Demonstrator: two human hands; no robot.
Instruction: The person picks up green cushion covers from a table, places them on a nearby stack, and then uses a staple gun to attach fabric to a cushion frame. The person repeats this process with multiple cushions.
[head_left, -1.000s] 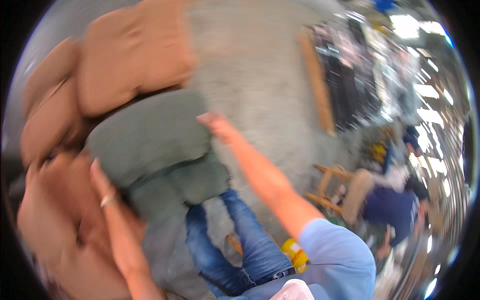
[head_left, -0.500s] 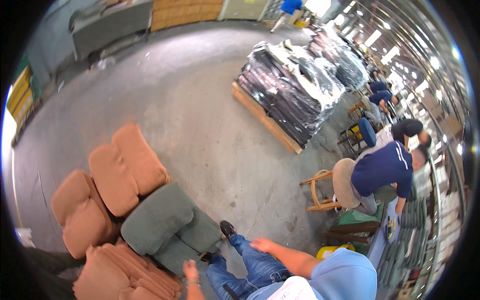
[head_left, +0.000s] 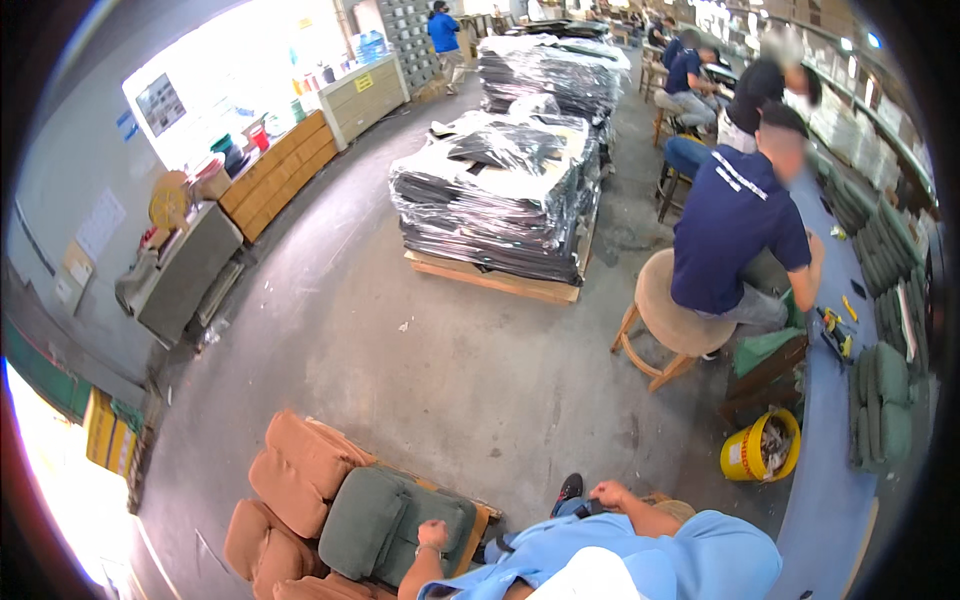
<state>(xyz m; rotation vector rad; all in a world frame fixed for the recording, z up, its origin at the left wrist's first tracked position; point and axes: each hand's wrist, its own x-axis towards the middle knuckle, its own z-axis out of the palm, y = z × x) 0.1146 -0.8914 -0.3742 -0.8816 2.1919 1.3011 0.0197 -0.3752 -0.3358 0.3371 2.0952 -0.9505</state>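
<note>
My left hand [head_left: 432, 533], with a band at the wrist, is loosely closed and seems to hold nothing. From above it overlaps the dark green upholstered cushion [head_left: 365, 515], which has a thick rounded back part and a flatter part beside it; I cannot tell whether they touch. My right hand [head_left: 612, 493] hangs in front of my body near my waist, fingers curled, with no object visible in it. Rust-orange cushions [head_left: 300, 475] of similar shape lie left of the green one, on what looks like a wooden pallet.
Plastic-wrapped stacks of dark sheets [head_left: 490, 200] stand on a pallet [head_left: 490, 275] ahead. At right, a person in navy [head_left: 735, 230] sits on a padded stool [head_left: 665, 305] at a long blue workbench [head_left: 825, 480]. A yellow bucket of scraps [head_left: 760, 447] stands beside it. Wooden cabinets [head_left: 275, 175] line the wall.
My view has turned and lifted, so the cushions sit lower and the wall, workbench and bucket show more. My left hand now appears over the green cushion; both hands look more closed.
</note>
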